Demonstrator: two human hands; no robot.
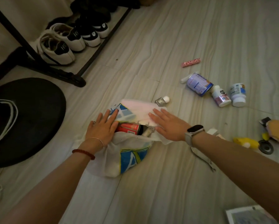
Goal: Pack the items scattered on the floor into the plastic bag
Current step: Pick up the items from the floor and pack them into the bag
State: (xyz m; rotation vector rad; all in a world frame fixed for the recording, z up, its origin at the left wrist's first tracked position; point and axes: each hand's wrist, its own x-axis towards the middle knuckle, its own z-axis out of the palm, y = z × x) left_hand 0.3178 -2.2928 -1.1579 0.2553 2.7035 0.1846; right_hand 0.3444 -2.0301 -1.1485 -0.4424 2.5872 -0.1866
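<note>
A white plastic bag point(129, 156) with blue print lies on the floor, its mouth facing away from me. Inside it I see a red can point(129, 128) and a small pale item. My left hand point(103, 126) lies flat with straight fingers on the bag's left rim. On the upper flap of the bag my right hand point(166, 124) presses flat. A small nail polish bottle point(162, 100) sits just beyond the bag. Further right lie a pink tube point(191, 62), a blue-white tin point(199, 84) and two white pill bottles point(221, 96) point(238, 94).
A shoe rack point(80, 44) with white and black sneakers stands at the back left. A black round base point(38, 110) fills the left side. Yellow and orange toys point(247, 142) and a black ring point(265, 147) lie at the right edge. A framed picture point(248, 215) is at bottom right.
</note>
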